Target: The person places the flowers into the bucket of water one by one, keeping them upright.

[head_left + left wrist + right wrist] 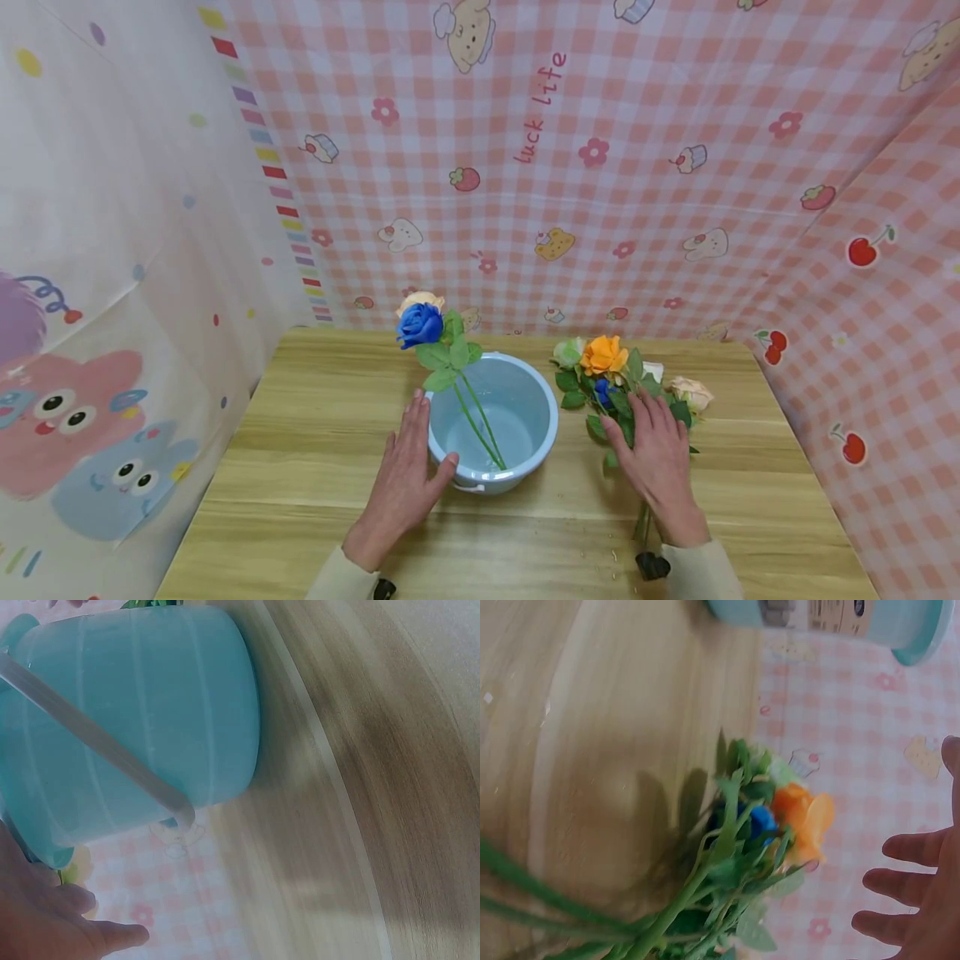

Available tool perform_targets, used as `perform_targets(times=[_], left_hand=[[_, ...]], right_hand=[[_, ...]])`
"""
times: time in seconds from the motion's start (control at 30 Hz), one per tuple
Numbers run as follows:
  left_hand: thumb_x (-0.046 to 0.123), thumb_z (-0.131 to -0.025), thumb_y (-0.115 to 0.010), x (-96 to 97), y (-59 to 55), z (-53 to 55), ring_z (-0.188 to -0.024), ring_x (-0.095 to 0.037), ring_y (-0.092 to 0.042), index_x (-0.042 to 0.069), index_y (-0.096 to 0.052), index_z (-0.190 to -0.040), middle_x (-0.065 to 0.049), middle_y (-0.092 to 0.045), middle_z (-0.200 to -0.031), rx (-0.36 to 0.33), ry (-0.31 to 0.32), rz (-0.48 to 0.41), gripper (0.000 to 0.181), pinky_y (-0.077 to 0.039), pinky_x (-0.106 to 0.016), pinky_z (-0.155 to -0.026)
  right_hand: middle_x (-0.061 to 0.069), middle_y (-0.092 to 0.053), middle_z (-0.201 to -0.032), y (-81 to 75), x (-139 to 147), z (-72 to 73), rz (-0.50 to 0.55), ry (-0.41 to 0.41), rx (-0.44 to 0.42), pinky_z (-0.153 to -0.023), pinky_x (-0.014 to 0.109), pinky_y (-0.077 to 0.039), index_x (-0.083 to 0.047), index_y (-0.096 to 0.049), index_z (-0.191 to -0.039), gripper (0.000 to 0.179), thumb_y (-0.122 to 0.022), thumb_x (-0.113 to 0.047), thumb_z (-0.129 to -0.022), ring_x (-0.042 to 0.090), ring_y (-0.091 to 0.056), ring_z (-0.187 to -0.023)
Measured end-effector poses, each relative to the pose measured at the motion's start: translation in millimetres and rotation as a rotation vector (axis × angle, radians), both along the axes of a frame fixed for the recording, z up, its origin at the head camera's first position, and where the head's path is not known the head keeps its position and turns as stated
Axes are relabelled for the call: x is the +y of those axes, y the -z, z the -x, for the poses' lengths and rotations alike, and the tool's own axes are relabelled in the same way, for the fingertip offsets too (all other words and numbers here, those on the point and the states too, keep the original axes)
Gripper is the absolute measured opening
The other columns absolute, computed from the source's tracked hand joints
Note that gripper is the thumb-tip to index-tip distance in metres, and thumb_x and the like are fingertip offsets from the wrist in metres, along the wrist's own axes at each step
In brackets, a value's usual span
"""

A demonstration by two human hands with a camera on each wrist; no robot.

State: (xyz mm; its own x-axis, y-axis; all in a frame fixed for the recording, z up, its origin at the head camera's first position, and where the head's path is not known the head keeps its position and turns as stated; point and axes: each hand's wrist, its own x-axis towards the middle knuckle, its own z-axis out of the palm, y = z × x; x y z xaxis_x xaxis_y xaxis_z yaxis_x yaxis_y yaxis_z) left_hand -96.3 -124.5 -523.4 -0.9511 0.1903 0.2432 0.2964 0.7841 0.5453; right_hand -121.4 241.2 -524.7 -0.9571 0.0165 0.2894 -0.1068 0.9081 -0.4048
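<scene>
A light blue bucket (552, 408) stands mid-table; water appears to lie in it. A blue rose (420, 325) and a cream rose (422, 298) lean out over its left rim, green stems crossing inside. My left hand (405, 475) is at the left of the rim, fingers straight, thumb apart. The left wrist view shows it beside the bucket's side, near the pale handle (105, 746). My right hand (658, 458) hovers over a pile of flowers with an orange rose (604, 356), fingers extended and holding nothing in the right wrist view (907, 889).
Within the pile are a pale green flower (569, 352), a small blue rose (604, 392) and a peach rose (692, 393). Their stems run toward the front edge. Water drops (613, 557) dot the wooden table (315, 450). A pink checked cloth (525, 208) hangs behind.
</scene>
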Motion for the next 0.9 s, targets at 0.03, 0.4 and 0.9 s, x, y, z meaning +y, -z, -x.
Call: perform_targets(times=[0.03,0.4,0.9], left_hand=[[0.044,-0.100,-0.057,0.1,-0.1,-0.1,-0.157,-0.035,-0.014,0.002,-0.012,-0.166,-0.012,-0.007,-0.174,0.001,0.000,0.002,0.089,-0.025,-0.073,-0.115],[0.046,-0.100,-0.055,0.3,1.2,-0.5,-0.157,-0.036,-0.014,0.003,-0.012,-0.166,-0.012,-0.007,-0.174,0.009,0.000,0.005,0.089,-0.026,-0.072,-0.115],[0.046,-0.101,-0.055,0.4,0.4,-0.5,-0.158,-0.035,-0.013,0.003,-0.011,-0.166,-0.010,-0.004,-0.174,-0.005,0.000,0.002,0.090,-0.025,-0.072,-0.116]], right_hand=[[0.029,-0.042,-0.156,0.8,3,-0.4,0.003,0.003,-0.003,-0.111,0.077,-0.025,0.005,-0.048,-0.148,0.072,-0.049,-0.052,-0.105,0.053,-0.033,-0.144],[0.033,-0.043,-0.152,10.6,24,-5.9,0.045,0.016,-0.007,-0.113,0.071,-0.028,0.010,-0.046,-0.148,0.071,-0.048,-0.048,-0.107,0.057,-0.035,-0.141],[0.038,-0.039,-0.153,15.8,50,-12.7,0.218,0.066,-0.181,-0.111,0.070,-0.031,0.010,-0.035,-0.155,0.075,-0.042,-0.049,-0.109,0.057,-0.037,-0.138]])
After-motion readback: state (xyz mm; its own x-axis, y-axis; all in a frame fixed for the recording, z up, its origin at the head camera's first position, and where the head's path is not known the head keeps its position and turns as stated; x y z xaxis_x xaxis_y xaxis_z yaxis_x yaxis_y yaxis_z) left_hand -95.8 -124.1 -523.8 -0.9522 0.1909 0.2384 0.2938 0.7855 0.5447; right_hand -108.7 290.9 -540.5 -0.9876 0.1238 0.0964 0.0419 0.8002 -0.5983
